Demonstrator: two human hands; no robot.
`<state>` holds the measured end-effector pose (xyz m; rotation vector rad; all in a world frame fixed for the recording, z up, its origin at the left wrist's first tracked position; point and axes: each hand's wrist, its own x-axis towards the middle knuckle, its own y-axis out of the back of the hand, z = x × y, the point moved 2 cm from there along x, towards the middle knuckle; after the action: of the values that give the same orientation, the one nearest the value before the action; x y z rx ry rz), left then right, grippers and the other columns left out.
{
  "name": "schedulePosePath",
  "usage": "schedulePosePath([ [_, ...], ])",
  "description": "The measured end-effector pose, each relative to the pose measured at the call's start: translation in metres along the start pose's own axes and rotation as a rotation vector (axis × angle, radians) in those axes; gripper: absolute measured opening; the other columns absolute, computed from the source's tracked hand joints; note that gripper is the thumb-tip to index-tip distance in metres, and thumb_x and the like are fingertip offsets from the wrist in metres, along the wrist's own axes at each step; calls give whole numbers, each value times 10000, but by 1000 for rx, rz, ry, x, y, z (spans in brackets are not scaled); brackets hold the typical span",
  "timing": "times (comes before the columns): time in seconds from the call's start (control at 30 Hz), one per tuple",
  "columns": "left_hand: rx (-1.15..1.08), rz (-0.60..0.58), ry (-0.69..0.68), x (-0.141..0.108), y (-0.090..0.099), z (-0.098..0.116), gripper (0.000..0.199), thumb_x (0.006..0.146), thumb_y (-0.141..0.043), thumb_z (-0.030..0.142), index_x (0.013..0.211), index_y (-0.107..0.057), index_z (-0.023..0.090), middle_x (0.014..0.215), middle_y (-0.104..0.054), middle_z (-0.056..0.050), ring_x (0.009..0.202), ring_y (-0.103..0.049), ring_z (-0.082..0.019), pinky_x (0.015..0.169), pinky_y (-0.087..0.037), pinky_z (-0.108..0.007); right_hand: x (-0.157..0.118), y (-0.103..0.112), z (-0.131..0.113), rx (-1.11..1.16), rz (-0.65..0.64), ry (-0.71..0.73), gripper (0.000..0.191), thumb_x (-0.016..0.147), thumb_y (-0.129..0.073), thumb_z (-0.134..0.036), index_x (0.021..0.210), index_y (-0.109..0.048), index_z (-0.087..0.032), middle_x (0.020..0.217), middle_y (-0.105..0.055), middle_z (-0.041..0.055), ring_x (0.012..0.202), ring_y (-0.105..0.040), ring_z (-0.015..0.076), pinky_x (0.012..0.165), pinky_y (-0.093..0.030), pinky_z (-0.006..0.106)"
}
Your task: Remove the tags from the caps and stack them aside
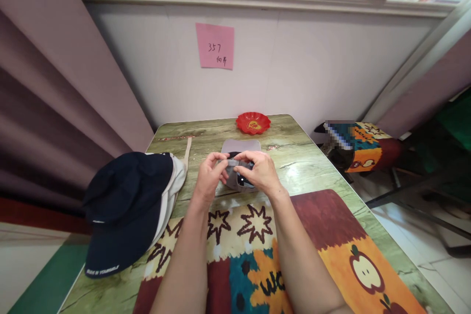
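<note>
In front of me is a small grey cap, its brim pointing toward the wall and its back opening facing me. The fingers of my left hand pinch the left part of the strap above that opening. On the other side, my right hand grips the strap's right part between thumb and fingers. The fingertips of both hands are close together, and they cover part of the strap. What lies inside the cap's dark interior is hard to make out.
A navy cap lies over white headwear at the table's left edge. A red scalloped dish stands at the back. Under my forearms spreads a patterned mat. A pink note is on the wall; a covered stool stands right.
</note>
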<state>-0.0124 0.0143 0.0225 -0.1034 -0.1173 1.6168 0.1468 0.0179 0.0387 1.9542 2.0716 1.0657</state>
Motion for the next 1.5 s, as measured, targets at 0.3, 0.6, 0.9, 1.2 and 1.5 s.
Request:
schedulePosePath([
  [0.3,120,-153,49,5,8,-16,345,760,-733,485,708,-596,173,470,-496,53,395,-407,-61,406,-305,-171,-3,7,13,62,-181,-68,392,732,-768,-330,1114,-715,-260,1067,-735,32,972,-668,210,864,-479,319],
  [0.6,129,-48,39,8,16,-16,340,724,-761,492,742,-624,181,475,-491,59,388,-401,-70,372,-285,-183,-17,20,72,-29,-205,-751,708,843,-395,-803,715,-674,-165,607,-675,150,601,-669,271,616,-509,389],
  [0.9,197,-55,41,9,16,-16,320,737,-742,469,757,-625,172,510,-518,48,444,-448,-81,423,-331,-181,-7,10,64,24,37,-649,598,891,-548,-553,1341,-556,-161,1193,-694,156,1009,-681,279,850,-537,405],
  [1.2,218,-76,16,9,15,-12,307,727,-737,444,758,-635,156,579,-513,43,487,-434,-67,463,-324,-177,0,11,20,-34,-52,-25,157,855,-640,-323,950,-735,-242,1034,-752,20,993,-655,196,953,-417,324],
  [1.5,179,-95,38,8,11,-10,305,723,-716,445,759,-619,157,658,-521,37,531,-456,-68,520,-378,-184,-3,7,21,11,-160,-163,140,817,-609,-304,750,-673,-198,652,-606,-39,588,-481,110,583,-323,235],
])
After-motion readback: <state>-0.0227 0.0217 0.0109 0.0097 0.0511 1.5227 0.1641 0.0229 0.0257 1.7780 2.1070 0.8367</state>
